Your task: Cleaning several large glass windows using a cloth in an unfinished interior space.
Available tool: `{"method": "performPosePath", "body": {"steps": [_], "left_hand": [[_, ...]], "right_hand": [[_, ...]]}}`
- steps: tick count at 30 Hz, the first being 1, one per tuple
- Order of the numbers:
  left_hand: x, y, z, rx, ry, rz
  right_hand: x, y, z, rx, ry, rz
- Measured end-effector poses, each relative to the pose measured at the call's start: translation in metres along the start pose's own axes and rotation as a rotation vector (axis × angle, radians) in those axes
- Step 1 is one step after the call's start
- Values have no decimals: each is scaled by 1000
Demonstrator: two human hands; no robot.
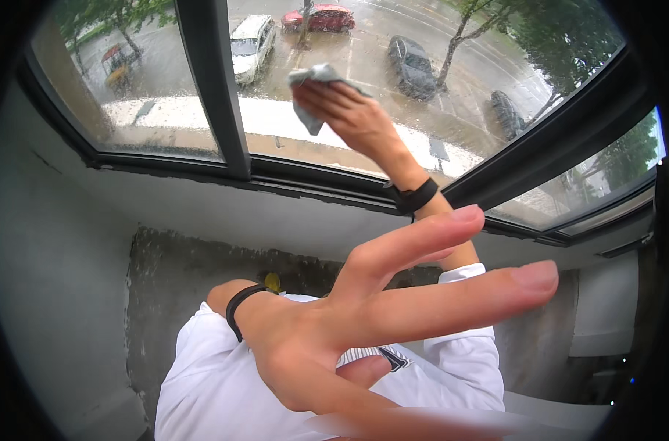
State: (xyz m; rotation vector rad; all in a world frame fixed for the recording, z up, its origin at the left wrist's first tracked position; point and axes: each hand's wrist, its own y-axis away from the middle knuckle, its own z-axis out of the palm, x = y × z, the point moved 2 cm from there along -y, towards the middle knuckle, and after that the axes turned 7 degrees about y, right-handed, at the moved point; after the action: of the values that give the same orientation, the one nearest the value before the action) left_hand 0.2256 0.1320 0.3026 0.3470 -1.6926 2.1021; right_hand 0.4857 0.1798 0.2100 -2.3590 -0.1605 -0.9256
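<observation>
My right hand (pixel 365 118) is stretched out with its fingers pressing a grey cloth (pixel 311 122) to the window pane (pixel 367 60). Part of the cloth sticks out above and below the fingers; the rest is hidden under them. A black band (pixel 417 195) circles the right wrist. Close to the camera, my left hand (pixel 307 336) is raised in front of my white shirt (pixel 213 386). Its fingers are spread and hold nothing. Another black band (pixel 238 311) is around the left wrist.
A dark upright window bar (pixel 210 82) divides the wet glass. The lower frame (pixel 323 184) runs along a white wall (pixel 174 198). Below lies grey floor (pixel 180 264), with a yellow shoe tip (pixel 272 281) showing. Parked cars and trees stand outside.
</observation>
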Motion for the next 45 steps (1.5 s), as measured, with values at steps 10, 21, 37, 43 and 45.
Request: {"method": "performPosePath", "body": {"steps": [10,21,37,43,45], "left_hand": [[20,11,12,368,-267,-128],[-23,60,-119,229,-962,-197],[-32,138,-163,290,-1030,-529],[-49,140,-147,124,-848,-543],[-61,143,-135,39,-804,-612]], "right_hand": [[191,35,-115,617,471,739],[3,167,17,-180,44,265],[-55,99,46,104,-243,340],[-91,126,14,100,-503,666],[-104,154,-25,248,-553,839]]}}
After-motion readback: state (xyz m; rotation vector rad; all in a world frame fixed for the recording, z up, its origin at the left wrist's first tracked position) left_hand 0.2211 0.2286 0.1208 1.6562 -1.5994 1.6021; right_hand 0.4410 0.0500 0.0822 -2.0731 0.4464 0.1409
